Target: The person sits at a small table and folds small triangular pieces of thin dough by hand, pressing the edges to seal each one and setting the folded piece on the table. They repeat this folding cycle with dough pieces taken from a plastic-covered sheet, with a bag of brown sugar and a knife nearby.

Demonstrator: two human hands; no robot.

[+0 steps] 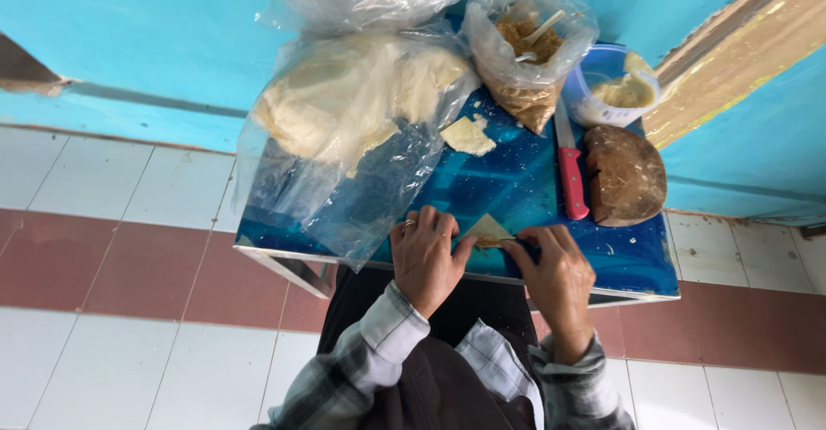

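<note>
Near the front edge of the blue table point(619, 262), the left hand point(423, 258) and right hand point(555, 271) pinch the filled dough triangle point(487, 229); its edges probably want firm, even pressure; the red-handled knife point(570, 172) lies behind.

Small shiny blue tabletop point(516, 191) in mid frame. On it: big clear bag w/ pale dough point(344, 129) at left, bag of brown crumbs point(527, 56) up top, white tub point(615, 95) upper right, pink-handled knife point(570, 168), round brown block point(625, 176), thin dough piece point(487, 230) at bottom edge.
</note>
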